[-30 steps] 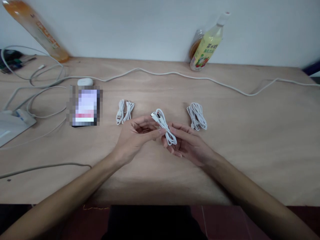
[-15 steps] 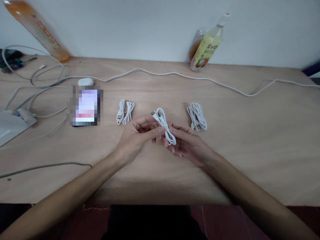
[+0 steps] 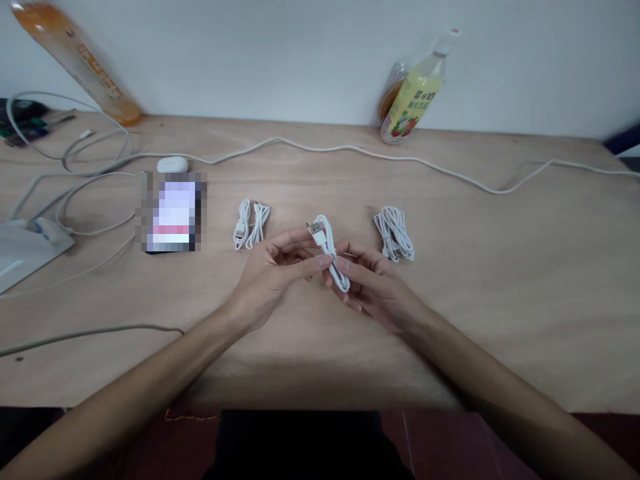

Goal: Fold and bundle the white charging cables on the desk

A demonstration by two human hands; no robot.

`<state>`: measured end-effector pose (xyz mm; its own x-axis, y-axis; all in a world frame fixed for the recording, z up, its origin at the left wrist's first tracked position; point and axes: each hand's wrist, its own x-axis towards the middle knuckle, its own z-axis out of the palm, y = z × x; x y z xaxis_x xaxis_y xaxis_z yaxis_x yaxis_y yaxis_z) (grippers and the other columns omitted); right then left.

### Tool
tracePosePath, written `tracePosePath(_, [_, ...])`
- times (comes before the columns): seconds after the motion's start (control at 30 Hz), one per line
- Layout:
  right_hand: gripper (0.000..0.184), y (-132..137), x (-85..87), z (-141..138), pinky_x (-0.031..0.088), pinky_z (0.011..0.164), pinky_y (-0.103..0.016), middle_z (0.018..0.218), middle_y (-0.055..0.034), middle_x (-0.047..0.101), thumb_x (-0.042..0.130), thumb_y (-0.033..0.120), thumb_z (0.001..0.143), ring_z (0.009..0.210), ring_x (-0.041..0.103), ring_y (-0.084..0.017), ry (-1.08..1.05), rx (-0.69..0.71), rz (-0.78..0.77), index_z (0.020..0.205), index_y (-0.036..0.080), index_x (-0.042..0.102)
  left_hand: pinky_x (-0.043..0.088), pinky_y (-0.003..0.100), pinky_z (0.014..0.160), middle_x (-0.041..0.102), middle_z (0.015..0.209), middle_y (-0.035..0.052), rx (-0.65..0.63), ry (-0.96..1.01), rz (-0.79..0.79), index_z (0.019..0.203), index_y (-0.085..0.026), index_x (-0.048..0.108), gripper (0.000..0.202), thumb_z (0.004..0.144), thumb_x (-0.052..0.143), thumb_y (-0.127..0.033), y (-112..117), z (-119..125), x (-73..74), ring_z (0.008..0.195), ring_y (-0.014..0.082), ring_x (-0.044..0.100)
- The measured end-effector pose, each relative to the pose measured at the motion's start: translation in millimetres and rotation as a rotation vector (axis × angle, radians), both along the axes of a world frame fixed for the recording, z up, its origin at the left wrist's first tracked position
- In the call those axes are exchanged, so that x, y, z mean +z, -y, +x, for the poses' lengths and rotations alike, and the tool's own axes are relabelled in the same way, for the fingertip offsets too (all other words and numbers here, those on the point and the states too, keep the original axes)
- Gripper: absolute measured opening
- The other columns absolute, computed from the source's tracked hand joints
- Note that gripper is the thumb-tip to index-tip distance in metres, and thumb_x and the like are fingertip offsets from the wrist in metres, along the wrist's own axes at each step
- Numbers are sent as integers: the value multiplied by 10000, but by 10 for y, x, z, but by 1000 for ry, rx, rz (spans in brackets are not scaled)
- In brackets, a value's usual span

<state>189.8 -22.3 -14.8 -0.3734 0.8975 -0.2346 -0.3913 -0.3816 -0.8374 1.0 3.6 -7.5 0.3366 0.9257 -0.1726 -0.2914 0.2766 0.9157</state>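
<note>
A coiled white USB cable (image 3: 327, 245) is held just above the desk, gathered at its middle, with its metal plug pointing up and to the left. My left hand (image 3: 285, 267) pinches its middle from the left, thumb on top. From the right, my right hand (image 3: 367, 277) grips the same spot with thumb and fingers. Some fingertips are hidden behind the bundle. To the left on the desk lies a white USB cable in two loops (image 3: 251, 225). Another coiled white cable (image 3: 395, 233) rests beyond my right hand.
A phone (image 3: 174, 213), blurred over, and a white case (image 3: 173, 165) lie at left, near tangled cords. One long white cord (image 3: 320, 147) crosses the back of the wooden desk (image 3: 525, 280). An orange bottle (image 3: 83, 67) and a yellow-labelled bottle (image 3: 417, 93) stand by the wall.
The cable bundle has been turned slightly between my fingers, so it looks narrower and its plug faces differently. Both hands stay in almost the same place.
</note>
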Motion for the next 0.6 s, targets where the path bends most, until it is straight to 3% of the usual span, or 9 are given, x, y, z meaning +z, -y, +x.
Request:
tracePosePath(0.13, [394,4,-12,-8,325,397,-175,738,49,657,947,516,838,517,476,-70,44,-43,25,918,232,687,556,261,742,800,862,8,-1,3,-10,999,-210,889,332,694,1019,-208,-4,7,7,760,140,679])
tracePosePath(0.33, [404,-12,-17,-4,337,396,-186,776,55,650,957,495,818,512,448,-62,96,-54,63,922,231,670,525,258,711,785,845,24,-13,-43,31,904,-188,857,237,733,1002,-263,-3,12,24,780,149,655])
tracePosePath(0.6, [321,-48,-100,23,396,412,-184,885,-6,771,929,439,861,612,611,-106,56,-27,123,1013,225,744,503,224,680,743,740,-15,3,-29,63,831,-200,846,157,778,976,-270,-30,19,14,707,114,627])
